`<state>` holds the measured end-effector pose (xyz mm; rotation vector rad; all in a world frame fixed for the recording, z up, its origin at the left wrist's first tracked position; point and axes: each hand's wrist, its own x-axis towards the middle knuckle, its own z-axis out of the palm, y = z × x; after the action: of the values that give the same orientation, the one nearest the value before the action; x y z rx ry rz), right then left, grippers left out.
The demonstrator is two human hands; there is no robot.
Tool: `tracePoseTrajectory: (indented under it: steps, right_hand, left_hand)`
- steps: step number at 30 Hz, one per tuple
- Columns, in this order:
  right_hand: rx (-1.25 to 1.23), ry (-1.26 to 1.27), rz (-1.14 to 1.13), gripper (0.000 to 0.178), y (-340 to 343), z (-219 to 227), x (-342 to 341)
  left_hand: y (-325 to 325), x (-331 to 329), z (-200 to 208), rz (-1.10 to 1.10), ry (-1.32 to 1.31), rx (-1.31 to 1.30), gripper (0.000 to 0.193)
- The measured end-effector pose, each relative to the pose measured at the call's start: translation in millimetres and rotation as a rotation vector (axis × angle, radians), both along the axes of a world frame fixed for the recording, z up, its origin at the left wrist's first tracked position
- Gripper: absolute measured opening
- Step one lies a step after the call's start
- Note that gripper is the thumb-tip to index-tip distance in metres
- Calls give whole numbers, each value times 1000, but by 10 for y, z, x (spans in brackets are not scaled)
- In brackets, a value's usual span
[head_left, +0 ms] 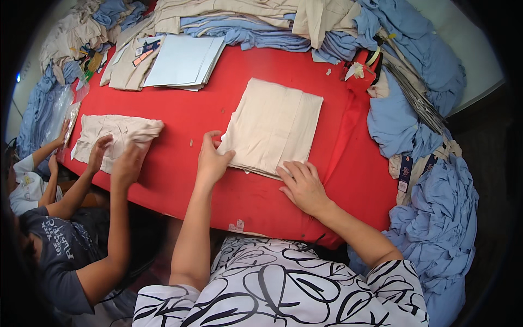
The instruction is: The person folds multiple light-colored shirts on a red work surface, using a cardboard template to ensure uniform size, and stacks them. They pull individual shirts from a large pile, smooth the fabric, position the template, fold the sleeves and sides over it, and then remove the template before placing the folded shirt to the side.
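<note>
On red tabletop (180, 125), beige cloth (275, 128), fabric heaps (419, 38) beyond.

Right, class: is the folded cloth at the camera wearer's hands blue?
No, the folded cloth by the left hand and right hand is beige.

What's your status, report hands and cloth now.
Left hand at folded cloth's left edge, right hand on its near right corner. Cloth on red table. Nothing seen blocking; co-worker's hands at another cloth, left.
</note>
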<state>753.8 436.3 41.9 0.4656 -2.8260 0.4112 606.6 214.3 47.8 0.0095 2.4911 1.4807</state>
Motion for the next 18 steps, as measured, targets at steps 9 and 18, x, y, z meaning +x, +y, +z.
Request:
tracePoseTrajectory:
  steps: [9,18]
  right_hand:
    - [-81,311,79,41,580,1203,-513]
    - [-563,-224,-14,27,925,1353,-1385]
  left_hand:
    - [-16,-291,1266,-360,201,417,22]
    - [74,-780,1415,-491,222,29,22]
